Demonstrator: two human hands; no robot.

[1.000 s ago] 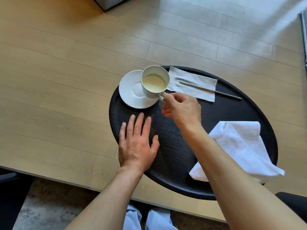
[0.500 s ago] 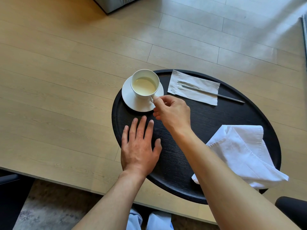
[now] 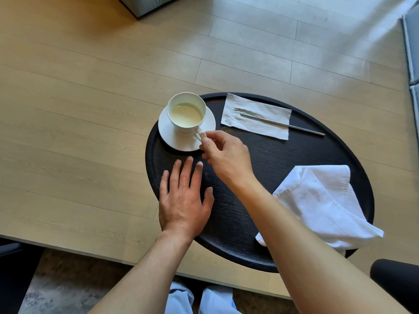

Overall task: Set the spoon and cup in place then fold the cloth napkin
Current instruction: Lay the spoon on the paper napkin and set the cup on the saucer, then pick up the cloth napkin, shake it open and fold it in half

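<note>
A white cup (image 3: pixel 186 112) with pale liquid stands on a white saucer (image 3: pixel 174 139) at the far left of a round black tray (image 3: pixel 283 159). My right hand (image 3: pixel 226 152) pinches the cup's handle with thumb and forefinger. My left hand (image 3: pixel 183 198) lies flat, fingers spread, on the tray's near left edge. A slim metal spoon (image 3: pixel 283 124) rests across a paper napkin (image 3: pixel 256 116) at the tray's far side. A crumpled white cloth napkin (image 3: pixel 322 205) lies on the tray's right part.
The tray sits on a light wooden table (image 3: pixel 79 132). A grey cushion (image 3: pixel 411 41) is at the far right edge, a grey object (image 3: pixel 140 3) at the top. A dark chair part (image 3: pixel 394 282) shows at the lower right.
The cup moved left from the saucer's right rim onto the saucer's middle and now rests there. My right hand followed it, still pinching the handle. The left hand stayed flat.
</note>
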